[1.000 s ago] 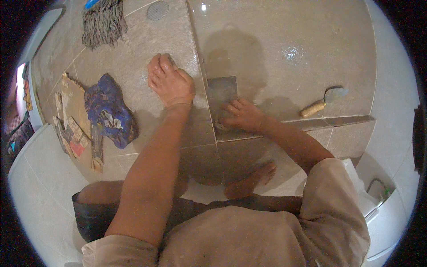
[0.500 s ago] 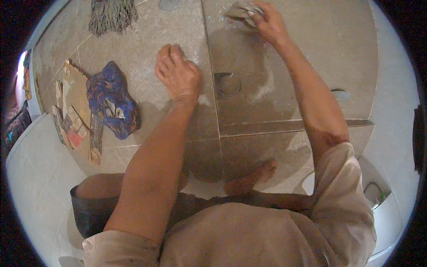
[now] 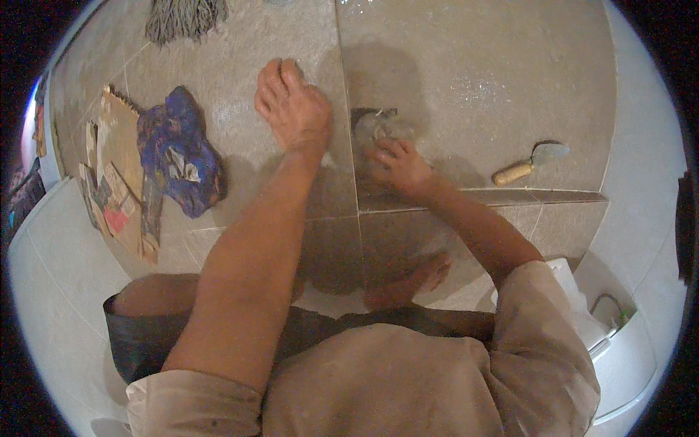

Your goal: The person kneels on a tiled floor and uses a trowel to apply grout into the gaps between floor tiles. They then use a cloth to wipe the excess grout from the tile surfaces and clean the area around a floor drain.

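Observation:
My left hand point(image 3: 295, 109) is pressed on the grey floor tiles point(image 3: 255, 175) with its fingers curled under. Whatever may be beneath those fingers is hidden. Over a dark square drain opening point(image 3: 362, 113) at the seam between tiles, my right hand point(image 3: 399, 166) is bent with its fingers closed. A wet grey rag point(image 3: 380, 127), smeared by motion, shows at its fingertips. To the right lies a small trowel point(image 3: 513, 173) with a wooden handle and a metal blade. Wet patches glisten around the right hand.
A crumpled blue cloth point(image 3: 186, 164) lies at left beside torn cardboard pieces point(image 3: 127, 124). A grey string mop head point(image 3: 186, 18) is at the far left. A low tiled step point(image 3: 568, 198) crosses in front of me, and pale walls point(image 3: 641, 146) curve along both sides.
My right hand has come back from the far floor to the drain opening with the rag, uncovering the trowel's handle. My left hand stays planted, and the view has shifted slightly.

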Demonstrator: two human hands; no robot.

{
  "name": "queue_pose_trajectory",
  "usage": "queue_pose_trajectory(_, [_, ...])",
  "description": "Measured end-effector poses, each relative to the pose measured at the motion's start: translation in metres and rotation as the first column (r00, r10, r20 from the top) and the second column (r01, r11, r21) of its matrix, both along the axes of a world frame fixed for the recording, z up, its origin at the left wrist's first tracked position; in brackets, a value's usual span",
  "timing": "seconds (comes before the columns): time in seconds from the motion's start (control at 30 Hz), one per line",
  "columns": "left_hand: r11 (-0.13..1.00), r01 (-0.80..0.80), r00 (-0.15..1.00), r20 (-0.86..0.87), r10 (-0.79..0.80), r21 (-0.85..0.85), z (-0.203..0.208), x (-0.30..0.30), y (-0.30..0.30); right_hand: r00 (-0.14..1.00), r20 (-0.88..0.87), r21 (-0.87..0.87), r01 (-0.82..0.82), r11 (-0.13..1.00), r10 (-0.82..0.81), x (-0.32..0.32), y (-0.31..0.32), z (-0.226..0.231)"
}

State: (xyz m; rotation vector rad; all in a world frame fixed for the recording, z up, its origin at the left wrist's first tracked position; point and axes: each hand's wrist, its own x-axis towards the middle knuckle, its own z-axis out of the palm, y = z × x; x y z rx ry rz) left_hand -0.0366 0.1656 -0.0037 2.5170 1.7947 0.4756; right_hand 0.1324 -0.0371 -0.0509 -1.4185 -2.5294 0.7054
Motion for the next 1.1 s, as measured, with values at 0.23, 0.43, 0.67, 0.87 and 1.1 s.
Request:
queue_pose_trajectory(0.23, [1.000,0.015,1.000,0.015,-0.016,0.018,-0.007,0.001,0.001,0.433,-0.141,0.005,0.899,0.437,-0.890,0.088,0.101,-0.019])
queue_pose_trajectory(0.43, [1.000,-0.023,1.000,-0.006,0.023,0.016,-0.004,0.001,0.001,0.837,0.104,-0.123,0.547,0.828,-0.538,0.050,0.095,0.033])
queue_pose_trajectory(0.67, [1.000,0.005,1.000,0.005,-0.005,0.004,-0.005,0.002,0.002,0.910,0.294,-0.064,0.324,0.944,-0.293,0.014,0.007,0.015])
queue_pose_trajectory(0.87, [0.999,-0.035,0.999,0.000,0.035,0.010,-0.006,0.003,0.002,0.932,0.152,-0.082,0.344,0.935,-0.330,0.031,0.016,0.005])
queue_pose_trajectory(1.1, [0.999,-0.004,0.999,0.052,0.002,0.042,-0.006,0.002,0.004,0.578,0.413,0.204,0.694,0.690,-0.704,0.014,0.048,-0.007])
